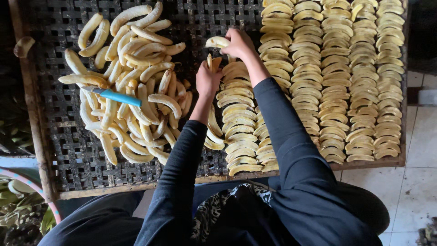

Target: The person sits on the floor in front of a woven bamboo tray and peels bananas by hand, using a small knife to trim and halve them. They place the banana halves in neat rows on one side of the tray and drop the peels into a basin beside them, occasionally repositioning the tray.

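A dark woven tray holds a loose heap of peeled bananas on its left side. Neat rows of flattened banana pieces fill its right side. My left hand grips a banana piece that stands up at the top of the nearest row. My right hand holds another curved banana piece just above it. Both arms wear dark long sleeves. A knife with a light blue handle lies on the heap.
The tray has a wooden frame. A single banana rests on its left edge. White floor tiles show at the right. Green banana skins and a pink-rimmed basin sit at the lower left.
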